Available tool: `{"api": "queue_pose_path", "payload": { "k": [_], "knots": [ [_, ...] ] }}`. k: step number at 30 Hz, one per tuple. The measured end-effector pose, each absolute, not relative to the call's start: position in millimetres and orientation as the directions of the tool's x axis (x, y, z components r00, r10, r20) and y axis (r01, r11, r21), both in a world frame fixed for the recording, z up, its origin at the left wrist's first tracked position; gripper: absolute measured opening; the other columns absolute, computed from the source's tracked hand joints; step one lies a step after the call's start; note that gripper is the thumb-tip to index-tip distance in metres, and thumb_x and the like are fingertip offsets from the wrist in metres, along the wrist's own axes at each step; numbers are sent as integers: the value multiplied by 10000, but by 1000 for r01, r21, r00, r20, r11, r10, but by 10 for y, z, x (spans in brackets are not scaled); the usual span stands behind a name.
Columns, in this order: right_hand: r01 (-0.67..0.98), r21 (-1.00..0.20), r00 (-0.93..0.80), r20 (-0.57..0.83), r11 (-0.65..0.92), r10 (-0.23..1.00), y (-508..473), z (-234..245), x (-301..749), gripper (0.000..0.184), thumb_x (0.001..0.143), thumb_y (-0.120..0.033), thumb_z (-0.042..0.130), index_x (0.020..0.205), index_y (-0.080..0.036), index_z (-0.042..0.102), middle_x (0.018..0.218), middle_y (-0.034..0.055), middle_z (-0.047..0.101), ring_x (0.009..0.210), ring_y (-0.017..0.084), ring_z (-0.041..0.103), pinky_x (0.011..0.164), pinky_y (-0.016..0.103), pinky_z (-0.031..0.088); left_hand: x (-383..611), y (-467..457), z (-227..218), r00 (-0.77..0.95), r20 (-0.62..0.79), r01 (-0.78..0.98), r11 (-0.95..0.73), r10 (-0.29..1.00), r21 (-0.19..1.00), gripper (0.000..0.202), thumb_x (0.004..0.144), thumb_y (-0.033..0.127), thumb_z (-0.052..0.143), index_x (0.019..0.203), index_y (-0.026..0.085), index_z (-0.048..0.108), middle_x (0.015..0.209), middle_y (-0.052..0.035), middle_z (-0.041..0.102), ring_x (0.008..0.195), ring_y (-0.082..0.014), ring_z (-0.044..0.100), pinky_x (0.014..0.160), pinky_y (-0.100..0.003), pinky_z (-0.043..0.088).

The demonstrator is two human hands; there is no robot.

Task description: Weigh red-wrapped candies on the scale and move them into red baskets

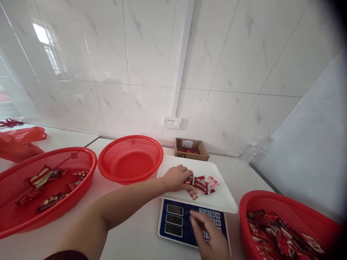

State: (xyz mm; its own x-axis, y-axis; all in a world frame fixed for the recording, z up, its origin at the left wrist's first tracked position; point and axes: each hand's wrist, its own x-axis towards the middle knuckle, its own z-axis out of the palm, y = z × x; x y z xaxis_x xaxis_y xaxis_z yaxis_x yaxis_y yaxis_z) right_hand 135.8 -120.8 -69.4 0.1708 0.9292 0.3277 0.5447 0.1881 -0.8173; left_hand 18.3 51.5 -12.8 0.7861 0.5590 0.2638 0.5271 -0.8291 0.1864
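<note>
My left hand (177,178) reaches over the white scale tray (168,166), its fingers closed on a small dark-red wrapped snack (189,180). Beside it on the tray lie a red snack packet (201,184) and pink checked packets (213,181), partly overlapping. The tray tops a blue digital scale (180,236), with three dark displays and a keypad. Over the keypad hovers my right hand (213,238), slightly blurred, its thumb and forefinger bent and a little apart; I see nothing in it.
To the left, a red basket (90,169) holds several wrapped snacks. A second red basket (130,159) stands behind the left forearm. At the right, another basket (244,213) contains many packets. A cardboard box (191,148), clear plastic packaging (249,151) and a wall socket (172,122) are behind.
</note>
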Motion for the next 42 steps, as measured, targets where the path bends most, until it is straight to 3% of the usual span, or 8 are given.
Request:
{"api": "queue_pose_path", "payload": {
  "k": [7,14,18,26,30,34,37,42],
  "knots": [
    [869,-457,149,607,190,781,-535,-389,1675,403,842,-386,425,1156,-169,553,1193,131,578,1149,274,490,991,484,388,91,514,-79,670,371,577,-766,643,285,410,797,552,558,1015,205,571,968,-66,625,893,-210,605,683,-290,474],
    [943,-329,91,389,47,917,-349,-487,1661,481,825,-399,457,1250,-181,523,1327,158,484,1245,326,406,945,531,395,-331,666,269,436,474,677,-626,765,387,285,887,455,466,1064,240,528,1023,-37,582,926,-174,615,765,-277,485],
    [956,-291,100,276,-16,956,-317,-443,1662,534,807,-452,485,1291,-227,498,1377,132,445,1301,357,327,962,567,353,-779,805,351,305,442,785,-485,844,385,279,898,435,428,1066,231,519,1053,-55,566,900,-205,611,699,-299,475],
    [956,-257,173,95,-144,980,-219,-300,1640,630,790,-529,481,1343,-230,450,1441,123,371,1340,406,226,981,568,323,-1163,726,165,336,197,859,-385,921,337,319,871,448,435,999,219,616,935,-95,626,809,-236,624,583,-287,446],
    [969,-224,127,87,-105,988,-209,-270,1626,524,816,-491,435,1256,-229,543,1360,89,485,1262,364,368,934,496,397,-1131,423,174,358,205,828,-411,911,381,359,897,458,376,1083,249,600,1006,-101,648,881,-250,627,635,-316,480],
    [974,-227,38,204,10,978,-154,-356,1704,379,790,-396,476,1078,-218,649,1107,70,655,957,262,581,875,408,444,-1060,-16,-25,341,368,766,-483,865,425,321,917,408,364,1102,250,573,1149,-83,612,1063,-229,562,824,-351,492],
    [959,-283,72,257,4,964,-66,-408,1759,343,720,-340,520,989,-200,680,1000,74,683,836,232,616,871,382,449,-1048,-280,-324,315,731,515,-756,605,404,186,880,247,456,997,230,601,970,-80,669,995,-214,591,903,-384,478],
    [843,-538,165,220,-22,961,114,-154,1428,377,677,-373,512,966,-181,658,946,85,664,716,200,633,686,319,504,-1135,-393,-591,232,814,430,-806,533,406,246,810,119,522,1004,256,586,911,-58,683,922,-210,621,866,-397,522]
  ]
}}
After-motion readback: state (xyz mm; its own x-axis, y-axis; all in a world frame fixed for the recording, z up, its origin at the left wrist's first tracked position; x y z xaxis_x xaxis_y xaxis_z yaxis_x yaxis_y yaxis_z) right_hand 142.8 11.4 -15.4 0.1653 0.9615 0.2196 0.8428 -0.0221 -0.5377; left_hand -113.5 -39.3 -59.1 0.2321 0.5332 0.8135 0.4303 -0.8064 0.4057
